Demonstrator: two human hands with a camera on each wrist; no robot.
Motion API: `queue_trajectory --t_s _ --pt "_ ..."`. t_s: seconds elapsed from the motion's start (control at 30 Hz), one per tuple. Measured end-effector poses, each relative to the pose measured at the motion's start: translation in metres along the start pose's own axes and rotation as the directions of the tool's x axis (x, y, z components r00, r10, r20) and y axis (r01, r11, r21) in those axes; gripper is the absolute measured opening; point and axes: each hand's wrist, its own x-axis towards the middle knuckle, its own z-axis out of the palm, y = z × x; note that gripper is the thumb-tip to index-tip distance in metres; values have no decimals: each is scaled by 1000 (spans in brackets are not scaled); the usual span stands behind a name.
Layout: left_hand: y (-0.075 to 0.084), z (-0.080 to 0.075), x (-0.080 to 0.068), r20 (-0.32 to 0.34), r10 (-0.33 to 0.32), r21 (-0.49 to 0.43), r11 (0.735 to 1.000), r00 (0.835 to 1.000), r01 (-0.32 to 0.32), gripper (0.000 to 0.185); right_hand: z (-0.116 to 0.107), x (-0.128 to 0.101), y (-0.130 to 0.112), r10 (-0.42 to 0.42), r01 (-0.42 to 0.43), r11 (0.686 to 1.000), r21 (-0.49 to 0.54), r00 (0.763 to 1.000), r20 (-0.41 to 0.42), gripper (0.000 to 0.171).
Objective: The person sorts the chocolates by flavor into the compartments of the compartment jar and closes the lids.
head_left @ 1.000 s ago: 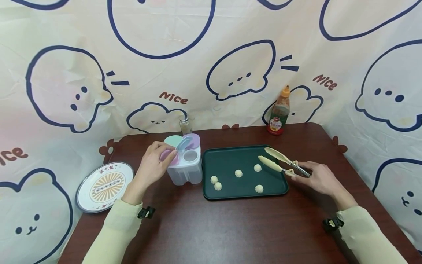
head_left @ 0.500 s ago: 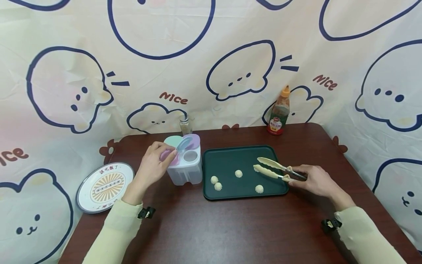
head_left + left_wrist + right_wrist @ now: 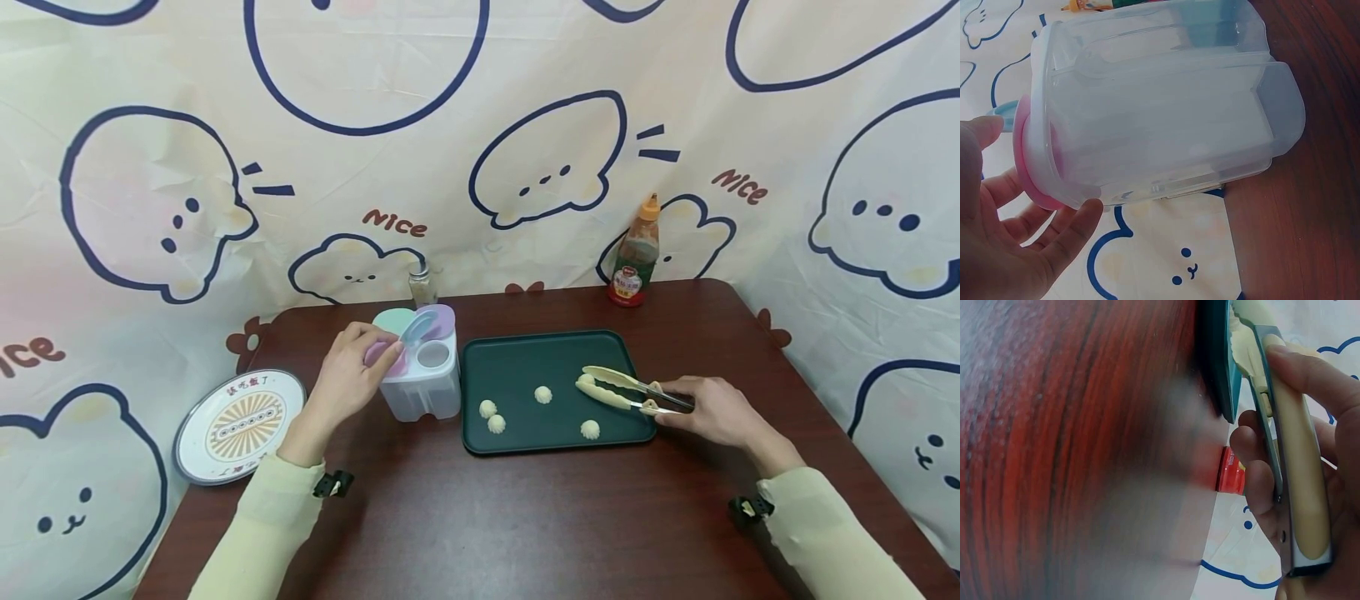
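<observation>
The dark wooden table [image 3: 525, 517] carried it all, a patterned plate [image 3: 238, 425] lying at its left edge. The green tray [image 3: 517, 367] sat centre with four loose dumplings on it. Beside it stood the clear seasoning box [image 3: 422, 375], the left hand [image 3: 348, 375] resting relaxed fingers against its pink lid [image 3: 1022, 156]. The right hand [image 3: 708, 410] curled round the tongs [image 3: 626, 390], whose tips closed about the fifth dumpling [image 3: 586, 380] at the tray's right side. At the back stood a sauce bottle [image 3: 637, 254] and a small jar [image 3: 422, 286].
</observation>
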Motion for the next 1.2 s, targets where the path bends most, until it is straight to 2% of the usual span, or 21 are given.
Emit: queue_trajectory --t_s 0.4,0.67,1.0,1.2 --pt "0 0 0 2 -2 -7 1000 1000 2 51 -1 0 -2 4 -4 1000 -4 1000 9 52" --pt "0 0 0 0 -5 -2 1000 1000 5 51 -2 0 -7 -8 8 998 65 1000 -5 50" --pt "-1 -1 0 -6 6 -2 1000 1000 -6 50 -6 6 -22 -66 72 988 134 997 -47 45" --pt "-2 0 0 -1 3 1 1000 1000 -3 50 -7 13 -36 -65 70 983 170 997 -33 47"
